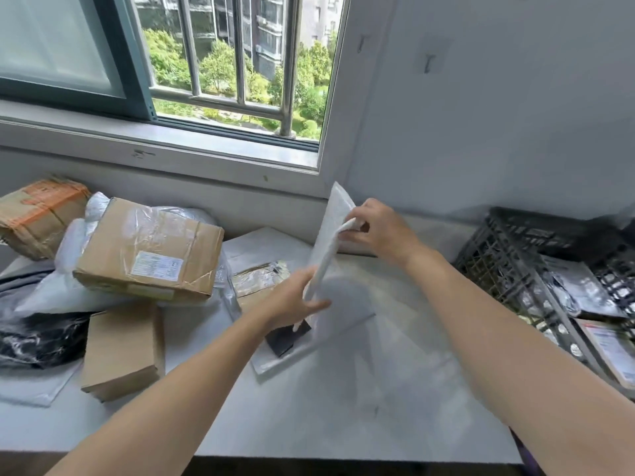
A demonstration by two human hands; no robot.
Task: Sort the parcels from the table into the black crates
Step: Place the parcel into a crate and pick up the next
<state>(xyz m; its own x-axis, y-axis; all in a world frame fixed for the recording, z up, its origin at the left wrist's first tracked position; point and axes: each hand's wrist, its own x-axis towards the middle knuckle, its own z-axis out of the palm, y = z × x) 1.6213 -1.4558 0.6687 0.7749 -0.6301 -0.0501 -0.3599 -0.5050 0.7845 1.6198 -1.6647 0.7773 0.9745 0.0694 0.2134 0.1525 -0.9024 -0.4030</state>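
Observation:
A flat white mailer parcel [330, 235] is held up on edge above the middle of the table [378, 389]. My left hand [295, 302] grips its lower end and my right hand [378, 228] pinches its upper edge. Beneath it another white flat mailer [343, 321] with a dark label lies on the table. A black crate [508, 266] stands at the right and holds several flat parcels. On the left sits a pile of cardboard boxes: a large taped one [147, 249], a small one [123, 348] and an orange-taped one [37, 214].
Grey and white plastic bags [51, 293] and a black bag [37, 338] lie among the boxes on the left. A small taped box [257, 280] rests behind my left hand. The window sill and wall run along the table's far edge.

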